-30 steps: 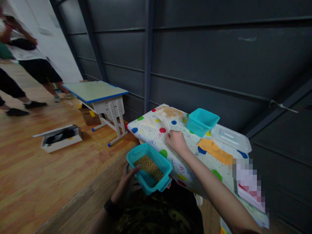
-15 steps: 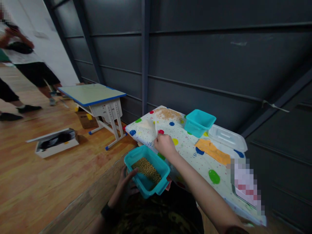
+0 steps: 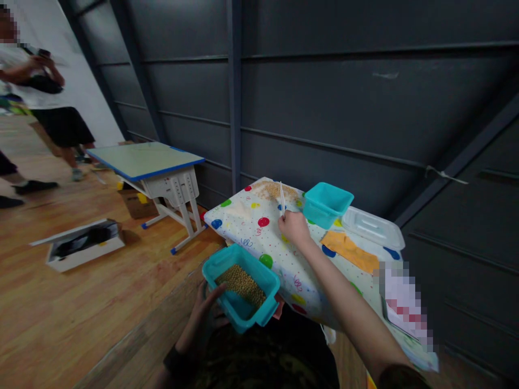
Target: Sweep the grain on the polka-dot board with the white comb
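Observation:
My left hand (image 3: 206, 305) grips the near-left side of a teal plastic bin (image 3: 259, 270), its thumb over the rim. Yellowish soybeans (image 3: 243, 283) lie inside, gathered along the middle. The bin is held just off the near table edge, over my lap. Closed around a thin white flat tool (image 3: 282, 195), my right hand (image 3: 295, 227) is over the table. The tool is seen nearly edge-on and points up and away; its exact kind is unclear. Beyond its tip, more soybeans (image 3: 272, 189) are spread near the table's far corner.
A balloon-print cloth covers the table (image 3: 279, 254). A second teal bin (image 3: 326, 208), a clear lid (image 3: 375, 227), an orange cloth (image 3: 351, 253) and a blurred-out item (image 3: 405, 308) sit to the right. Another desk (image 3: 146, 159), an open box (image 3: 87, 246) and people are leftward; a dark wall stands behind.
My right hand has moved right and slightly away from the bin with the white tool, which now stands nearer the loose soybeans. The left hand keeps its hold; the view has shifted slightly.

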Tool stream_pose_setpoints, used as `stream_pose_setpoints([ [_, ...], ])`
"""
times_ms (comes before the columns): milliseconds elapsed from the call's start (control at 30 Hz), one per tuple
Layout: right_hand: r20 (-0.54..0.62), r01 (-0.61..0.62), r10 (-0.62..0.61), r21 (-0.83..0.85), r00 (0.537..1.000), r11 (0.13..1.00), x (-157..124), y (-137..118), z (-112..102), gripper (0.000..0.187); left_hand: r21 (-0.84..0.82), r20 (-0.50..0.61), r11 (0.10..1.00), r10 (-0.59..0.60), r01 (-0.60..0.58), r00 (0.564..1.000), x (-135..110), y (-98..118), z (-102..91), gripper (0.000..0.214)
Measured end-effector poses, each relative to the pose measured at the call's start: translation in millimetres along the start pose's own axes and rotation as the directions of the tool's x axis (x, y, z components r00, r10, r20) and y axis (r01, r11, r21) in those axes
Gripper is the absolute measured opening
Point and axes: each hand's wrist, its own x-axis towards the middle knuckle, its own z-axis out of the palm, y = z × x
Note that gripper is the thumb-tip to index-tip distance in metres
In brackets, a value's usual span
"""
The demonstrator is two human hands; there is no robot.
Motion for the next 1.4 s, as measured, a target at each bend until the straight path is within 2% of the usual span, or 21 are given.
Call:
stream_pose_setpoints([
  [167,0.041,0.036,-0.035,-0.007,0.999,0.999,3.4,4.2,11.0,0.043,0.010,0.026,1.000,0.019,-0.019,0.999,-4.3,1.3,-0.8,0.092],
  [333,0.052,0.124,-0.125,0.030,0.991,0.992,-3.3,-15.4,18.5,0.043,0.039,0.047,0.999,0.036,-0.038,0.998,-9.0,5.4,-2.2,0.089],
  [500,0.064,0.192,-0.199,0.094,0.978,0.977,-6.9,-35.0,20.0,0.042,0.041,0.008,0.999,-0.004,0.004,1.000,-8.3,8.8,-1.0,0.096],
  [833,0.038,0.107,-0.110,0.068,0.993,0.992,-2.7,-31.0,11.7,0.040,-0.018,0.065,0.999,0.032,-0.031,0.997,-14.4,9.8,0.7,0.090],
  [1033,0.059,0.139,-0.143,0.073,0.988,0.988,-4.1,-56.2,20.2,0.042,-0.021,0.030,0.999,0.029,-0.029,0.999,-9.4,7.8,-2.2,0.110],
  [1233,0.044,0.193,-0.199,0.119,0.979,0.974,-5.1,-86.0,19.9,0.042,-0.011,0.071,0.998,0.060,-0.059,0.996,-16.1,11.3,-1.1,0.091],
  [1400,0.010,0.199,-0.202,0.116,0.979,0.973,0.4,-83.6,16.8,0.042,-0.007,0.047,0.998,0.060,-0.060,0.997,-17.5,12.3,0.0,0.097],
])
